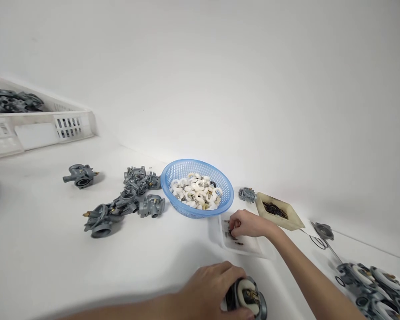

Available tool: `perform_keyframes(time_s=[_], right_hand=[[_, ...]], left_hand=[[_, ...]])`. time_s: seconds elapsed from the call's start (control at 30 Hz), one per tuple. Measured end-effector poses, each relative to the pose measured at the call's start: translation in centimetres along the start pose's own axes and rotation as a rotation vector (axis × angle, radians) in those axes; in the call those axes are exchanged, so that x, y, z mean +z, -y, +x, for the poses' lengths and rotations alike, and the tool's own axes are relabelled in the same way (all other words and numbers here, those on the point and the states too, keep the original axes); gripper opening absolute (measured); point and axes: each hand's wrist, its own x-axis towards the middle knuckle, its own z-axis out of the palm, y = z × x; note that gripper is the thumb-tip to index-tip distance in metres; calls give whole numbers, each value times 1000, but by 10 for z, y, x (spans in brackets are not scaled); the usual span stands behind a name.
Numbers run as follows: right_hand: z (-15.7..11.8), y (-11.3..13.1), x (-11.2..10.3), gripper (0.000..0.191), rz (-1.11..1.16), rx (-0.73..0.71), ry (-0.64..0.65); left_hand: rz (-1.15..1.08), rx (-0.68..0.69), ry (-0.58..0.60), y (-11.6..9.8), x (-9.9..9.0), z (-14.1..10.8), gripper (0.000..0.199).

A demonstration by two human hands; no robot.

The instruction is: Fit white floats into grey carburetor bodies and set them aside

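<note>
- At the bottom of the view, the left hand (216,284) holds one carburetor (262,304) just above or on the tabletop (46,249); which of the two cannot be told. One white ring-shaped float (242,295) sits in its open side.
- The left fingers (231,273) are curved around the body, thumb on the near side, gripping it firmly.
- One white tray (253,245) lies beyond, and the right hand (248,223) reaches into it. Its fingertips are bent down and drawn close together among the small pins (239,243); whether one is pinched cannot be told. At least three pins show, the rest partly covered by the hand.
- Just behind the tray stands one blue basket (192,214), heaped with white rings (200,195), too many to count.
- Right of the basket: one carburetor (246,194), touching or nearly touching one cream box (296,223) of dark rings (274,210), tangled past counting.
- Left of the basket: one carburetor (82,176) set apart, and a cluster (128,195) of about six, overlapping.
- At far left, one white crate (38,135) holds many more, uncountable.
- At lower right, at least four carburetors (388,282) with white floats crowd together; one grey cover (324,231) lies behind them.
</note>
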Motion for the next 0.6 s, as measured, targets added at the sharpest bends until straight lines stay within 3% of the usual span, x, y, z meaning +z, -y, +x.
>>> perform_keyframes(time_s=[0.37,0.6], right_hand=[[9,-6,-3,24,62,31,87],[9,-6,1,25,116,30,51]], left_hand=[[-17,25,2,7,8,2,62],[-18,34,-10,8,10,3,65]])
